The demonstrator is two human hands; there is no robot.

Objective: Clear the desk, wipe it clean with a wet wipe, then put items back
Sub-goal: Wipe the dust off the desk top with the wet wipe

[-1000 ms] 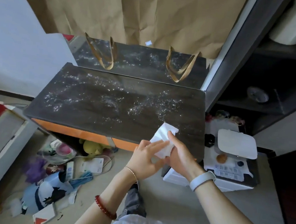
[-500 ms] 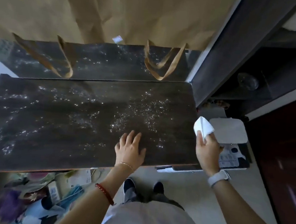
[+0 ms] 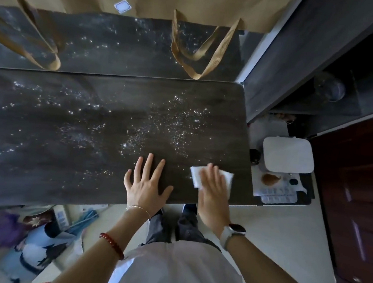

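Observation:
The dark wood desk (image 3: 71,144) is bare and speckled with white dust, thickest right of its middle. A white wet wipe (image 3: 197,175) lies flat near the desk's front right corner. My right hand (image 3: 214,189) presses down on the wipe with straight fingers. My left hand (image 3: 146,184) rests flat on the desk just left of it, fingers spread, holding nothing.
A mirror (image 3: 112,45) stands at the desk's back under brown paper. A dark shelf unit (image 3: 307,61) rises at the right. A white pack (image 3: 288,154) sits on a low box beside the desk. Several removed items (image 3: 35,236) lie on the floor at the lower left.
My right hand has brought the wipe from beside the desk's right edge down onto the desk top and flattened it. My left hand stayed flat on the desk. The camera moved closer over the desk.

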